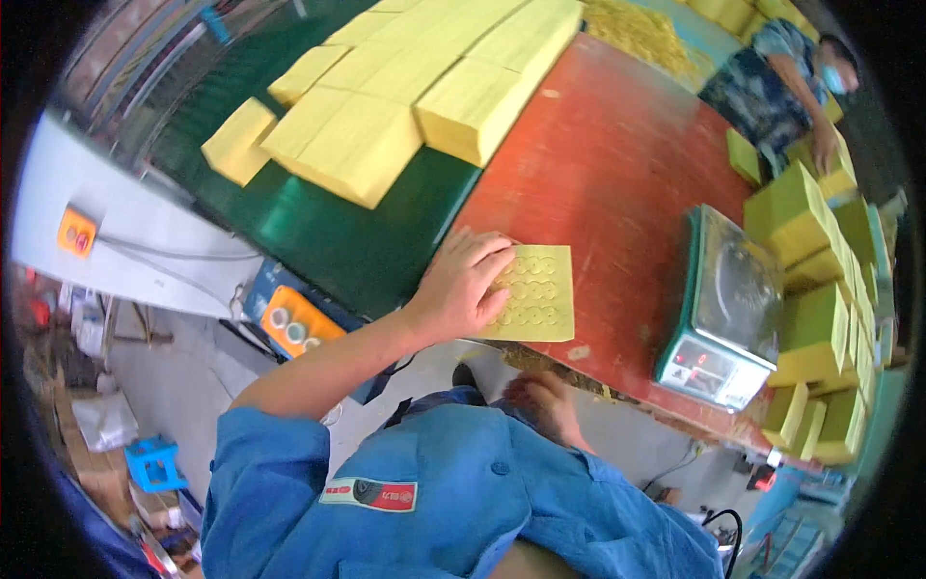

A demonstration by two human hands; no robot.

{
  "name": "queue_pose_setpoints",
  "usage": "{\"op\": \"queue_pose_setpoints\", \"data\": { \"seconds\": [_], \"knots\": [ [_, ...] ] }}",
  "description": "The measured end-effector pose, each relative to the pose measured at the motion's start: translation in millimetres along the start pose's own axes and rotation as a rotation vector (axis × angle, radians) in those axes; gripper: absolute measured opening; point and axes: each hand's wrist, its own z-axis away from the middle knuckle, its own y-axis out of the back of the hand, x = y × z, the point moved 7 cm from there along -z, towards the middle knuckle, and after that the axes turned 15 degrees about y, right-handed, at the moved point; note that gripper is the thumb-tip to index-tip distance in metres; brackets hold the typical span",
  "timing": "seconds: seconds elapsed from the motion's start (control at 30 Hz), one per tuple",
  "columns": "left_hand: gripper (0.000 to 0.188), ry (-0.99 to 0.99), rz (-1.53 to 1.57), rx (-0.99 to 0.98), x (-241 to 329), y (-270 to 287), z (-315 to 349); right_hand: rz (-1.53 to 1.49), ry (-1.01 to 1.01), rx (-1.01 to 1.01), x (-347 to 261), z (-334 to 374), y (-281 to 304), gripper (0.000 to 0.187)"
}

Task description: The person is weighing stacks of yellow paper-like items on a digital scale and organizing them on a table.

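A square block of yellow paper, its top pressed with rows of round patterns, lies at the near left edge of the red tabletop. Over its left side is my left hand, fingers bent and thumb resting on top, gripping it against the table. My hand covers that side of the block. Below the table's near edge, close to my body, my right hand is blurred by motion; its fingers cannot be made out and nothing shows in it.
Long yellow paper stacks lie on a dark green conveyor belt. A digital scale stands right, beside piled yellow blocks. A co-worker handles blocks at the far right. An orange button box sits left.
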Motion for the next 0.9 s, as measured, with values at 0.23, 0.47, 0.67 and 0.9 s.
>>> {"op": "queue_pose_setpoints", "data": {
  "seconds": [0.23,0.47,0.67,0.9],
  "knots": [
    [0.056,0.065,-0.026,-0.113,57.2,-23.8,3.9,-0.636,-0.1,-0.136,14.3,-0.1,-28.6,0.052],
    [0.043,0.476,0.589,-0.19,69.8,-47.5,7.8,0.446,0.753,-0.095,-165.3,47.6,40.1,0.044],
    [0.04,0.689,1.95,-0.568,178.9,-157.0,-90.6,0.996,1.297,0.352,-340.2,94.6,122.1,0.039],
    [0.047,0.778,1.899,-0.671,271.3,-261.2,-183.1,1.303,1.294,0.503,-404.7,45.3,212.5,0.039]
  ]
}}
